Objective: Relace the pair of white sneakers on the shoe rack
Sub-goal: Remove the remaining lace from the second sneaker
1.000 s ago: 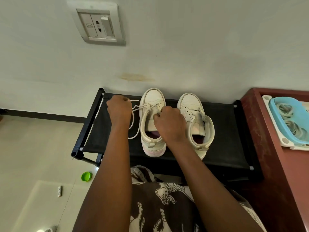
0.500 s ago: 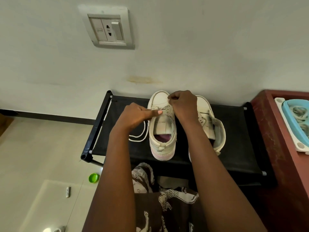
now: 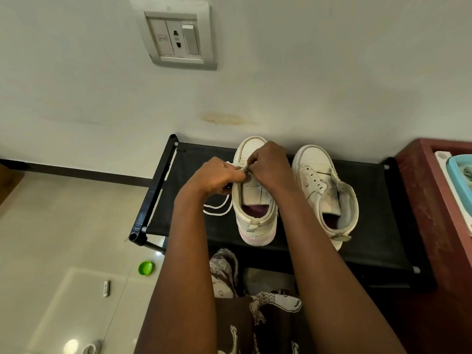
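Note:
Two white sneakers stand side by side on the black shoe rack [image 3: 367, 241], toes toward the wall. Over the left sneaker [image 3: 256, 213], my left hand [image 3: 217, 176] and my right hand [image 3: 268, 164] meet near the lowest eyelets, both pinching the white lace [image 3: 217, 209]. Loose loops of the lace trail off the shoe's left side onto the rack. The right sneaker [image 3: 324, 190] has bare eyelets and no lace, its tongue folded back.
A dark red cabinet [image 3: 434, 226] with a blue and white tray [image 3: 459, 180] stands right of the rack. A green cap [image 3: 146, 267] and a small tube [image 3: 106, 288] lie on the floor to the left. A wall socket [image 3: 178, 37] is above.
Both hands have moved from the shoe's collar up to the toe end of the eyelets and come together there. The lace loops have shifted closer to the shoe.

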Available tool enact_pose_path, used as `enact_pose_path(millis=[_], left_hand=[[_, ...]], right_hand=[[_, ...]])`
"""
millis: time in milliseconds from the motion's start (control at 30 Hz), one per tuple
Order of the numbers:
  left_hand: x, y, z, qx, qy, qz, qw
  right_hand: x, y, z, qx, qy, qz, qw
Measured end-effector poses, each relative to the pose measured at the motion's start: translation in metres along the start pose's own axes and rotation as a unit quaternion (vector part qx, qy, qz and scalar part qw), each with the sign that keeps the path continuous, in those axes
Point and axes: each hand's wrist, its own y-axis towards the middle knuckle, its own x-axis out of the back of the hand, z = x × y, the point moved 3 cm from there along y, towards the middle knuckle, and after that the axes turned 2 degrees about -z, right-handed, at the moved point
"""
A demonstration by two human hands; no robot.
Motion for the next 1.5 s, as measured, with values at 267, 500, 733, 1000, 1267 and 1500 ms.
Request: enact_pose_path(millis=[267,500,733,1000,1267,1500], left_hand=[[-0.001,-0.001,0.000,0.017,-0.050,0.009,0.999],[0.001,0.000,0.003,0.023,-0.075,0.011,0.997],[0.000,0.001,0.003,0.029,-0.084,0.010,0.996],[0.001,0.000,0.004,0.030,-0.084,0.022,0.996],[0.002,0.000,0.005,0.033,-0.094,0.015,0.995],[0.003,-0.001,0.004,0.034,-0.081,0.012,0.996]], right_hand=[[0.001,0.000,-0.003,0.000,-0.019,-0.021,1.000],[0.030,-0.003,-0.028,-0.105,0.136,-0.119,0.978],[0.029,-0.004,-0.022,-0.098,0.069,-0.060,0.991],[0.003,-0.006,-0.002,-0.054,-0.064,0.013,0.996],[0.034,-0.004,-0.019,-0.088,0.002,-0.082,0.993],[0.053,-0.016,-0.052,-0.235,0.097,-0.160,0.954]])
